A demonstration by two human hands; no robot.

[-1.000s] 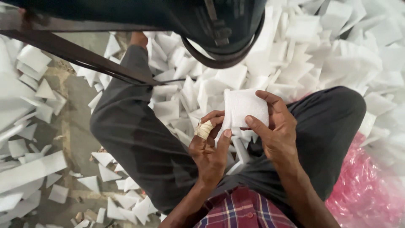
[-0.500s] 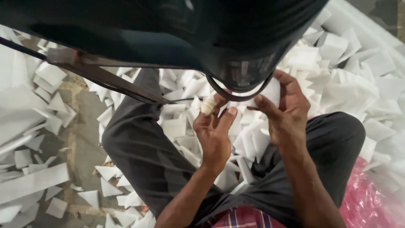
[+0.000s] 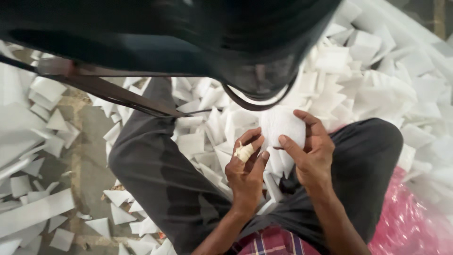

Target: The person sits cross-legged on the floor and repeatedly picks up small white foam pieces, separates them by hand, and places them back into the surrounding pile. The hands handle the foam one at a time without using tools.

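Now your left hand (image 3: 246, 171) and right hand (image 3: 309, 151) both pinch the white square foam pad (image 3: 281, 126), fingers clamped on it, above scattered white foam offcuts (image 3: 207, 127).

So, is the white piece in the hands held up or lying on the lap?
Held up: both hands, left and right, grip the piece above the lap.

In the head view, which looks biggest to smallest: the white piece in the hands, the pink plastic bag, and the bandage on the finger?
1. pink plastic bag, though cut off by the frame edge
2. white piece
3. bandage on the left hand
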